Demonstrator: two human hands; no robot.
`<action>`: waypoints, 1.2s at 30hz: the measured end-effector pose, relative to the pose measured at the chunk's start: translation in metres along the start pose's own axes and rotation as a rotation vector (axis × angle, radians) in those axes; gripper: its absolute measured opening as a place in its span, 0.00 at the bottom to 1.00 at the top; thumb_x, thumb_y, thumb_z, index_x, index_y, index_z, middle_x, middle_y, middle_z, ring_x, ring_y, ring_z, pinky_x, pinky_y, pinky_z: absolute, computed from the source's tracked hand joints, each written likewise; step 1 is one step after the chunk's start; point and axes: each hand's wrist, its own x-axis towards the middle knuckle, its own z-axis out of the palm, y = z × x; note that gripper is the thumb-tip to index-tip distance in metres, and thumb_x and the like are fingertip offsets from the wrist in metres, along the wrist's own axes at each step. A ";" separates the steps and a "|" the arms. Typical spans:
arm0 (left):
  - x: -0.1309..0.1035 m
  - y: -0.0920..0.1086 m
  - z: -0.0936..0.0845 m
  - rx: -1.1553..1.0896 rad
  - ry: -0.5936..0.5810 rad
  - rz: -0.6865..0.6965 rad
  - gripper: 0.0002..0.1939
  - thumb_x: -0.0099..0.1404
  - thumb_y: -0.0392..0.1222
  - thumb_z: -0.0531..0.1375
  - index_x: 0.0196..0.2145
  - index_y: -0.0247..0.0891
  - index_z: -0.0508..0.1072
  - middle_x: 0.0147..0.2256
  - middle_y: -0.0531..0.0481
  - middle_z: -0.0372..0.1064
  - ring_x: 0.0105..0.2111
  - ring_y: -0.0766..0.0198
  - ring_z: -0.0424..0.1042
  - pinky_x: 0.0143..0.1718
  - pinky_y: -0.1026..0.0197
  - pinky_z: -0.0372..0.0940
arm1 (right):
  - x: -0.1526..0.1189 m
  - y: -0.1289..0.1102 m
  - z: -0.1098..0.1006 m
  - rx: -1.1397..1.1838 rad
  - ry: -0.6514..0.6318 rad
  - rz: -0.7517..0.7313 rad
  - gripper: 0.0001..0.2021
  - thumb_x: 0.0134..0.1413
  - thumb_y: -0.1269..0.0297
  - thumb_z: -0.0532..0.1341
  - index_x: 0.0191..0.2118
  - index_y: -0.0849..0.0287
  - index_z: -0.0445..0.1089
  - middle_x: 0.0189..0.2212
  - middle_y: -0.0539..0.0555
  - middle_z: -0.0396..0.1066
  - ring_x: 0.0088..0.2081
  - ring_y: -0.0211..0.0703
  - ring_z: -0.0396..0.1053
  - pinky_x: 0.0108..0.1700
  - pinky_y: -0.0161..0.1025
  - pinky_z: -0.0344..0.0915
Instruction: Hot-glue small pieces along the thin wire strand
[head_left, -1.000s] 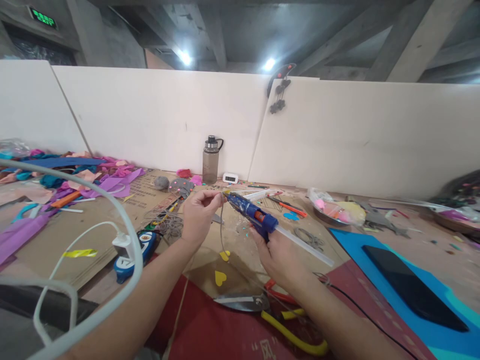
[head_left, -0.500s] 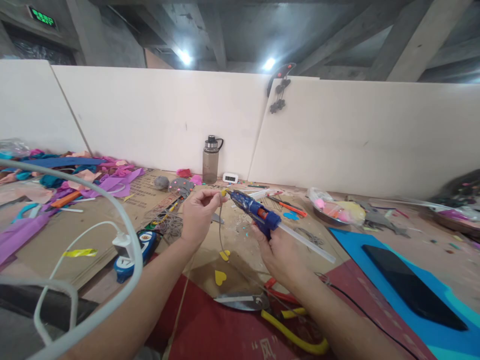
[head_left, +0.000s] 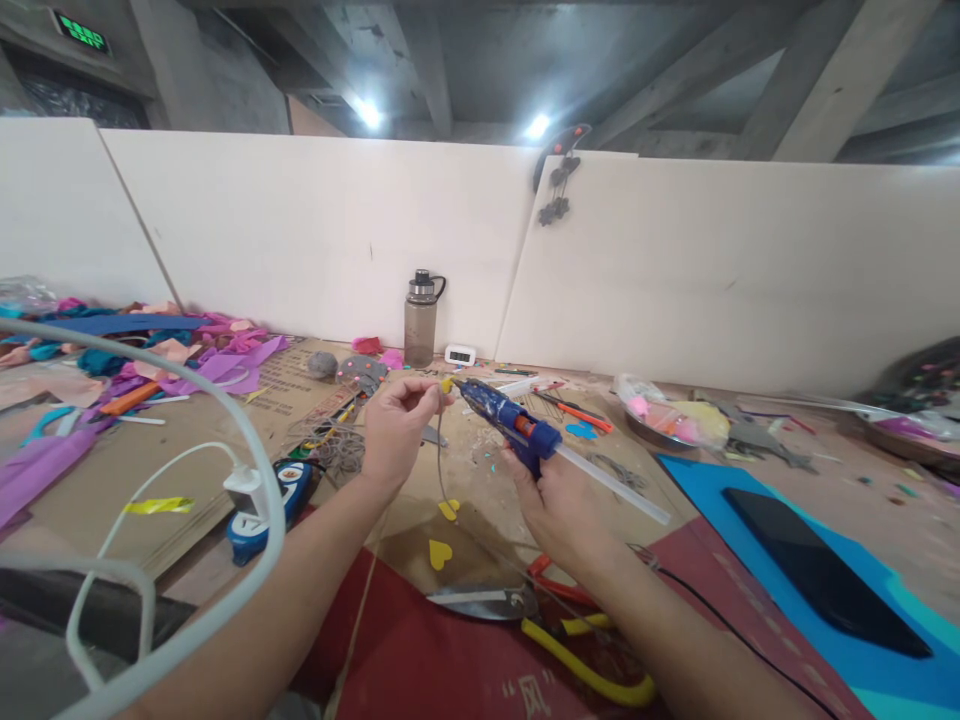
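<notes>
Glue gun (head_left: 499, 412) in the right hand (head_left: 562, 500), whose fingers are wrapped round the grip, points its nozzle at a small yellow piece (head_left: 446, 385). The left hand (head_left: 397, 430) has thumb and fingertips nearly closed, pinching that piece together with a thin grey cord (head_left: 440, 455) that hangs down towards the cardboard (head_left: 480, 540) on the surface. Nozzle and yellow piece are very close; whether they touch, or whether fresh glue is on the piece, I cannot tell.

The work looks partway through, at the gluing step. Cutting seems done for at least some shapes: a yellow heart (head_left: 440, 555) lies loose and flat, near the scissors (head_left: 487, 602), and another yellow shape (head_left: 449, 511) lies just beyond it, with the cord running at or over it. Whether that one is fastened is unclear. Judging by this, the joint in the fingers is unfinished, and the loose heart has yet to be attached, if it belongs on the cord. A translucent glue stick (head_left: 615, 485) juts well out of the gun's rear, so plenty of it seems left.
</notes>
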 end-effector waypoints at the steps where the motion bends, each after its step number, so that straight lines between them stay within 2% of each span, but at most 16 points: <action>1: 0.000 0.001 0.000 -0.003 0.001 -0.005 0.09 0.56 0.46 0.64 0.30 0.37 0.75 0.27 0.49 0.76 0.29 0.63 0.75 0.34 0.62 0.67 | 0.000 0.000 0.000 -0.001 0.003 -0.003 0.19 0.63 0.56 0.47 0.50 0.61 0.65 0.38 0.61 0.72 0.44 0.52 0.70 0.44 0.46 0.66; 14: 0.000 0.002 0.001 -0.004 -0.004 -0.012 0.10 0.56 0.46 0.64 0.31 0.36 0.75 0.27 0.49 0.76 0.29 0.62 0.75 0.35 0.61 0.67 | 0.001 -0.004 -0.006 -0.037 0.020 0.005 0.19 0.62 0.57 0.48 0.49 0.62 0.67 0.37 0.62 0.72 0.41 0.53 0.71 0.41 0.45 0.66; 20: -0.001 0.001 0.001 0.006 -0.012 0.001 0.09 0.57 0.46 0.63 0.30 0.37 0.75 0.27 0.49 0.75 0.28 0.64 0.74 0.34 0.62 0.66 | 0.002 -0.004 -0.007 -0.051 0.020 -0.005 0.19 0.62 0.57 0.47 0.47 0.62 0.67 0.38 0.63 0.72 0.43 0.54 0.70 0.42 0.46 0.66; 27: -0.001 0.002 0.000 0.008 -0.012 -0.017 0.10 0.56 0.47 0.64 0.30 0.36 0.74 0.27 0.49 0.76 0.29 0.62 0.75 0.34 0.62 0.67 | 0.001 -0.004 -0.003 -0.006 0.000 0.000 0.20 0.62 0.56 0.47 0.50 0.63 0.66 0.38 0.63 0.72 0.42 0.53 0.71 0.43 0.46 0.66; 36: 0.000 0.000 0.001 -0.016 -0.016 -0.006 0.10 0.56 0.46 0.63 0.30 0.37 0.74 0.27 0.49 0.75 0.29 0.63 0.74 0.34 0.62 0.67 | 0.002 -0.002 -0.004 0.035 -0.001 0.035 0.18 0.61 0.55 0.47 0.42 0.62 0.68 0.38 0.63 0.72 0.42 0.53 0.70 0.43 0.47 0.67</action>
